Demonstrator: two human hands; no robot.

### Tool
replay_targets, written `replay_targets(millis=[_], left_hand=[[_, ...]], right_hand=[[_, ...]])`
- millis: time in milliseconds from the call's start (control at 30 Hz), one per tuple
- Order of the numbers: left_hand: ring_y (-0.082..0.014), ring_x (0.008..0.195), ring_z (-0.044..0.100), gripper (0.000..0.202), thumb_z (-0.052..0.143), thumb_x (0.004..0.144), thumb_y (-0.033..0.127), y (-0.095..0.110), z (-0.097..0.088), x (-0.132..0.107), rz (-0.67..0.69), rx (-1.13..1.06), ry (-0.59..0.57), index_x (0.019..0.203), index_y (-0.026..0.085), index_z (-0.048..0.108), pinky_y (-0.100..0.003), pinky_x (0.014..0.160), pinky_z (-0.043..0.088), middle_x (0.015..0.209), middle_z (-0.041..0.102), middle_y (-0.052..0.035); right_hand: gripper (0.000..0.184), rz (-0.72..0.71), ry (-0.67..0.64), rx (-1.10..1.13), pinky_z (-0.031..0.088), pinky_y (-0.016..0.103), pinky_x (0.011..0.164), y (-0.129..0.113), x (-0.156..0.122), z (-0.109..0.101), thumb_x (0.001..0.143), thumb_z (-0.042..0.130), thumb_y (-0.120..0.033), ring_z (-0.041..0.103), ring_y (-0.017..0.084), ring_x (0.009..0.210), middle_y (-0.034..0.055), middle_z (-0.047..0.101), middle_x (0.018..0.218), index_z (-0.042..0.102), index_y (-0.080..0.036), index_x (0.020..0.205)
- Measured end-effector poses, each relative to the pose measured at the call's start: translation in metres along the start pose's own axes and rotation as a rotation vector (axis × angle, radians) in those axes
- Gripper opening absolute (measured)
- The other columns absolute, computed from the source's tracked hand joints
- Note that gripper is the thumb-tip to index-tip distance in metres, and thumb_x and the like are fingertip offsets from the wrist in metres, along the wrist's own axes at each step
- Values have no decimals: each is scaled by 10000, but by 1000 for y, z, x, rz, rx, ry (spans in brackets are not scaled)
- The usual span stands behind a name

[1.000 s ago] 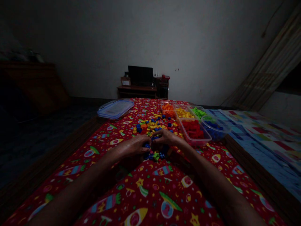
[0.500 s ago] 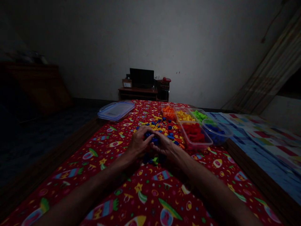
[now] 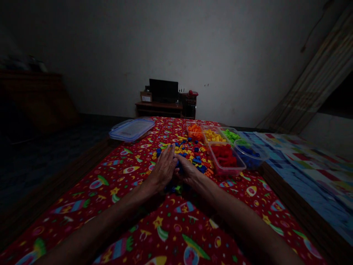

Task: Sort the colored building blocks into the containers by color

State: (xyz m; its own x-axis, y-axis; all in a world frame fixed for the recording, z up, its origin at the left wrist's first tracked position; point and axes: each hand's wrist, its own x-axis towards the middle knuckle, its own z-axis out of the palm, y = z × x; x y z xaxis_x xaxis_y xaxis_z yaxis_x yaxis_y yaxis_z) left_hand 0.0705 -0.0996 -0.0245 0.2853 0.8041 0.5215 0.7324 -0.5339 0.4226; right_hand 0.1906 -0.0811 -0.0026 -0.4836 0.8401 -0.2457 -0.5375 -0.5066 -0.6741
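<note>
My left hand [image 3: 163,170] and my right hand [image 3: 189,172] meet over the red patterned cloth [image 3: 176,228], at the near edge of a loose pile of small bricks [image 3: 186,151], mostly blue and yellow. The left hand's fingers are stretched out straight and lean against the right hand. The right hand is cupped, and a few blue bricks [image 3: 179,165] show between the two palms. More blue bricks and a green one [image 3: 176,189] lie under the wrists.
Clear tubs stand to the right of the pile: orange bricks [image 3: 195,131], yellow [image 3: 214,135], green [image 3: 231,135], red [image 3: 225,156], and a round one with blue [image 3: 249,152]. A lidded clear box [image 3: 131,129] sits at the far left. Wooden edges border the cloth.
Both hands rose from the cloth with blue bricks between them. The left hand's fingers then straightened against the right hand. The view drifted slightly.
</note>
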Motion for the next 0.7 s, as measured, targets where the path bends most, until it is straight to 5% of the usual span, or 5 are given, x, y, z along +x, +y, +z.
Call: replay_targets(millis=[133, 300, 433, 567, 700], left_hand=[[-230, 1420, 164, 609, 98, 964, 459, -3, -15, 9, 24, 2, 139, 1460, 128, 221, -474, 1142, 227, 1517, 276, -127], [-232, 1372, 287, 610, 108, 953, 492, -27, -32, 21, -9, 34, 214, 1365, 155, 407, -461, 1140, 222, 1436, 420, -108], [-251, 1332, 357, 640, 99, 937, 521, -49, -32, 25, -69, 32, 198, 1232, 170, 545, -466, 1125, 238, 1343, 520, -100], [-265, 1289, 408, 605, 143, 933, 513, -56, -27, 24, -101, 34, 162, 1163, 187, 598, -482, 1111, 259, 1317, 541, -87], [-279, 1264, 439, 594, 166, 926, 498, -50, -28, 24, -90, 50, 146, 1094, 178, 637, -504, 1085, 303, 1340, 517, -101]], right_hand=[[195, -84, 3, -31, 244, 63, 280, -25, -3, -1, 741, 675, -214, 448, 21, 413, -61, 505, 587, 497, -164, 801], [223, -436, 95, -259, 221, 67, 304, -106, -29, -23, 700, 674, -263, 504, 44, 494, -30, 538, 634, 514, -164, 820], [268, -804, 500, -773, 367, 116, 387, -177, -57, -78, 669, 686, -356, 530, 59, 509, -39, 561, 635, 590, -158, 822], [213, -697, 955, -1373, 437, 191, 476, -223, -79, -135, 724, 631, -323, 559, 97, 493, 3, 616, 612, 657, -131, 814], [230, -427, 1057, -1836, 451, 220, 550, -241, -91, -163, 755, 626, -306, 611, 139, 549, 54, 674, 656, 702, -112, 852]])
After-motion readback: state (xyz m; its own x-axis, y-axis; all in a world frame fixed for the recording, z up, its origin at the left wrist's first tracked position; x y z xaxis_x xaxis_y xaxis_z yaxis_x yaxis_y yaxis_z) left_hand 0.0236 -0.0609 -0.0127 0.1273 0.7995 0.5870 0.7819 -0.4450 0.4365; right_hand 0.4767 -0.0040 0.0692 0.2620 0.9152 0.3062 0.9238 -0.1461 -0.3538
